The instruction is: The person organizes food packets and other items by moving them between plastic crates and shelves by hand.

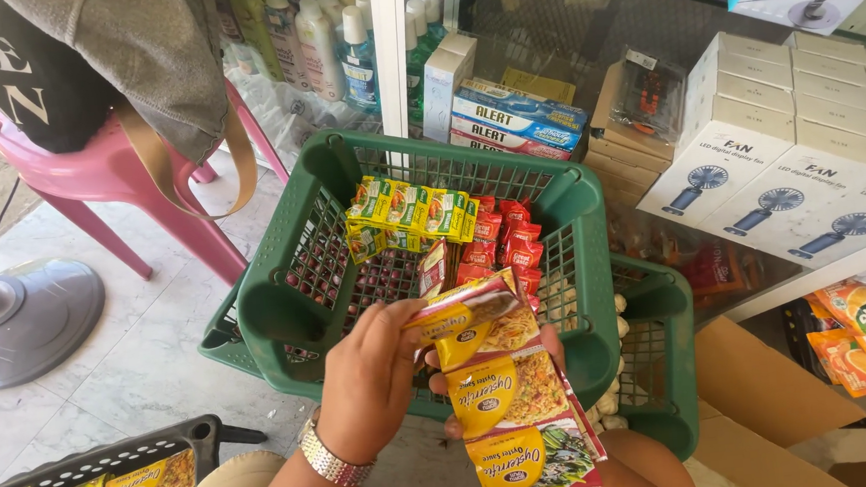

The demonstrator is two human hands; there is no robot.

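While the left hand (366,378) pinches the topmost packet, its grip pressed on the upper edge, a strip of three yellow foil sauce sachets (508,399) hangs over the near rim of the upper green plastic basket (288,323). Right hand (550,352): mostly hidden behind the strip, fingers curled around it from below. Basket contents: one row of yellow-green packets (411,210), one cluster of red sachets (503,234). One second green basket (661,360) nested beneath. One pink plastic chair (108,173) at left.

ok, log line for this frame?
left hand: holds sachet strip | right hand: supports strip | green basket: sachets inside
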